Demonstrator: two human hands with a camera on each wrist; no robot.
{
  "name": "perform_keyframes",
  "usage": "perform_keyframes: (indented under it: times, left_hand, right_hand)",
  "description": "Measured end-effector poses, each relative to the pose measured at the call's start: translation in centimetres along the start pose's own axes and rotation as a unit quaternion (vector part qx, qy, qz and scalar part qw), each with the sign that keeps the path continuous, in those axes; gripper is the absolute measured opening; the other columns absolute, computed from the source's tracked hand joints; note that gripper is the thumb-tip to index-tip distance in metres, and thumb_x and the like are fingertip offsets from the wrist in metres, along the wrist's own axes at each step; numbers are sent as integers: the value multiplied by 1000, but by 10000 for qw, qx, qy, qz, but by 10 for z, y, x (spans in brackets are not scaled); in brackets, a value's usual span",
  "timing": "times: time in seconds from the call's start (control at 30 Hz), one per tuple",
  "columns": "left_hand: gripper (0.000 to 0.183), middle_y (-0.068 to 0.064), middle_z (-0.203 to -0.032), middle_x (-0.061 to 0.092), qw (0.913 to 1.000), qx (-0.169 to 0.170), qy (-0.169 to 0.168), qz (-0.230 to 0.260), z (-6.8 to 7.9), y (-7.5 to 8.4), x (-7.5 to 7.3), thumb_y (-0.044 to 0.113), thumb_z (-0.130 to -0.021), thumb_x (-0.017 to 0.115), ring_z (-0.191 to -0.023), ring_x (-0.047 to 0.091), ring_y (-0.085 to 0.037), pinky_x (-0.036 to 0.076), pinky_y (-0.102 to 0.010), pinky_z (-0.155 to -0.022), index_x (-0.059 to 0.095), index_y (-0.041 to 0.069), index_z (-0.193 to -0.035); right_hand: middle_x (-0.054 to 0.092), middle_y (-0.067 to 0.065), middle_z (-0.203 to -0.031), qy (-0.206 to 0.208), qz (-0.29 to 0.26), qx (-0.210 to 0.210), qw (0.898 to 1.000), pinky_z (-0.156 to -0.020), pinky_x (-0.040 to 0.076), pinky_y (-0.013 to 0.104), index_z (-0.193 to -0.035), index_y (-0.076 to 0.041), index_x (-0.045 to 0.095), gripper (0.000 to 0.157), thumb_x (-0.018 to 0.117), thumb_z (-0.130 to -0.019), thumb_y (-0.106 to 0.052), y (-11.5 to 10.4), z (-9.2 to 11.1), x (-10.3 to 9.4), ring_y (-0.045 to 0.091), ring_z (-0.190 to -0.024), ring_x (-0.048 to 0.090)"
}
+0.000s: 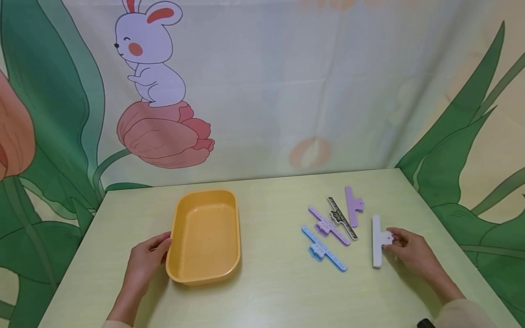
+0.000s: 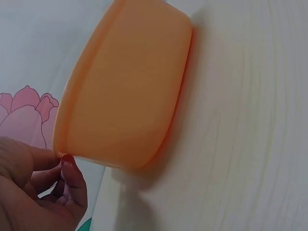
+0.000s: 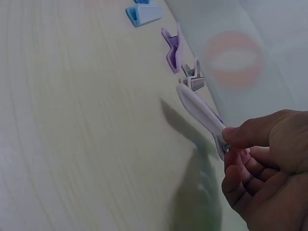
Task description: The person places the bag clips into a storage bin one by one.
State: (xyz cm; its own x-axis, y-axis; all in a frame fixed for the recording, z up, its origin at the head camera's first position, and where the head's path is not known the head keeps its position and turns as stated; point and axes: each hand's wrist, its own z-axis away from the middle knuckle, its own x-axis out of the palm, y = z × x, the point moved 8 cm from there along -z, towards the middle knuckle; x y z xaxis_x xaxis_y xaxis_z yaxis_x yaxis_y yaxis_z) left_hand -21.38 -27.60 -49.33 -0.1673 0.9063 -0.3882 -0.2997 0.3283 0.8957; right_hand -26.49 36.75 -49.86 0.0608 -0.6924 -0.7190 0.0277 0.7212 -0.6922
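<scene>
At the left of the head view, my left hand [image 1: 146,258] pinches the rim of an orange-yellow plastic tray [image 1: 235,228]. In the left wrist view, thumb and fingers meet at the corner of the tray [image 2: 125,91]. On the right, my right hand [image 1: 412,253] pinches the handle of a white bag clip [image 1: 376,243]. The right wrist view has this clip [image 3: 202,110] held above the table, its shadow below. Left of it lie a blue clip [image 1: 326,249], a light purple clip [image 1: 328,225], a black-and-white clip [image 1: 343,219] and a plain purple clip [image 1: 349,207].
A pale wood-grain table [image 1: 275,291] carries everything. Behind it hangs a printed cloth [image 1: 262,91] with a rabbit and flowers, which also runs down both sides. A small black object [image 1: 425,323] shows at the bottom edge near the right sleeve [image 1: 463,314].
</scene>
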Motion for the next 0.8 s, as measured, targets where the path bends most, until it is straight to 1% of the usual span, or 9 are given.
perform_keyframes:
  times: [0.17, 0.33, 0.43, 0.57, 0.63, 0.8]
  left_hand:
    - [47, -22, -134, 64, 10000, 12, 3, 65, 0, -1, 1, 26, -108, 57, -85, 65, -1, 56, -19, -74, 56, -2, -146]
    - [49, -24, -137, 62, 9999, 41, -96, 24, -1, -2, 2, 27, -109, 55, -88, 66, -4, 56, -19, -74, 52, -2, -149]
    - [50, -25, -139, 60, 9999, 79, -128, -45, -1, -2, 2, 26, -109, 54, -90, 66, -5, 56, -18, -74, 50, -2, -150]
    - [48, -26, -138, 60, 9998, 136, -136, -93, -1, -1, 2, 23, -109, 54, -90, 66, -9, 56, -19, -74, 50, -2, -151]
    - [48, -26, -137, 61, 9997, 159, -159, -100, -1, 0, 2, 23, -110, 54, -90, 66, -10, 56, -20, -74, 50, -2, -151]
    - [46, -26, -135, 61, 9995, 222, -191, -86, -1, 3, 2, 20, -110, 53, -89, 65, -9, 56, -21, -74, 50, -2, -150]
  right_hand:
    - [64, 17, -105, 167, -206, -291, 9992, -62, 49, 21, -137, 16, 54, 51, 73, -93, -4, -15, 5, -11, 11, -83, 56]
    - [63, 16, -102, 305, -422, -705, 9962, -61, 48, 19, -136, 16, 55, 50, 74, -94, -4, -36, 10, -22, 4, -82, 54]
    - [63, 16, -102, 330, -559, -899, 9938, -61, 49, 19, -136, 15, 55, 50, 74, -95, -6, -49, 10, -27, 3, -82, 54]
    - [63, 14, -104, 242, -718, -994, 9922, -64, 51, 19, -139, 14, 54, 52, 74, -97, -10, -61, 10, -33, 4, -83, 58]
    - [64, 13, -103, 220, -714, -1060, 9916, -65, 51, 19, -139, 13, 54, 52, 74, -97, -10, -67, 10, -37, 4, -83, 59]
    - [64, 10, -101, 260, -570, -1282, 9898, -66, 52, 19, -139, 11, 56, 51, 74, -97, -11, -78, 10, -48, 5, -83, 61]
